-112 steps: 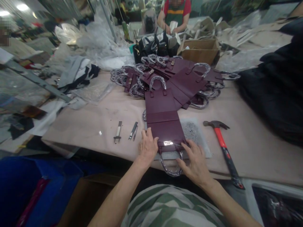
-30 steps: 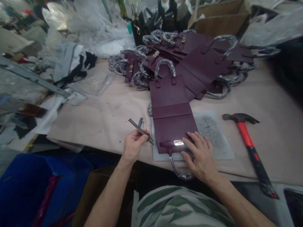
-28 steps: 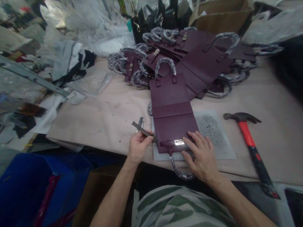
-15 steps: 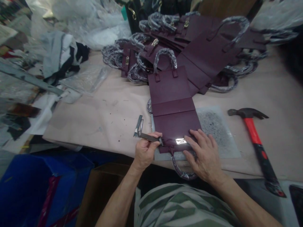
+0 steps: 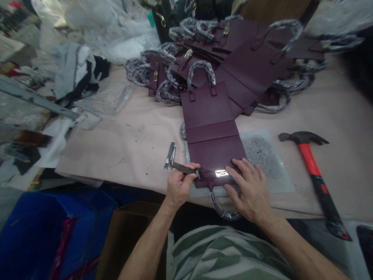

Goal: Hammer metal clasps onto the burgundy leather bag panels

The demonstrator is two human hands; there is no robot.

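A dark plum leather bag piece (image 5: 214,153) lies flat at the table's front edge, with plastic-wrapped handles at its far and near ends. My left hand (image 5: 180,186) is closed on a flat metal punch (image 5: 183,168), held between thumb and fingers. The punch's end rests at the left end of a plum strap near the piece's front edge. A shiny metal clasp (image 5: 221,173) sits on the strap. Just right of the clasp, my right hand (image 5: 252,190) lies with fingers spread on the leather, partly hiding the strap's right end.
Two slim metal tools (image 5: 169,155) lie left of the bag piece. A claw hammer (image 5: 313,171) with a red and black handle lies at right. A worn translucent sheet (image 5: 264,155) is under the piece. Several plum bags (image 5: 247,74) are piled behind; a blue bin (image 5: 35,229) stands below left.
The view has shifted very slightly. Both hands, the punch and the bag piece keep practically the same positions.
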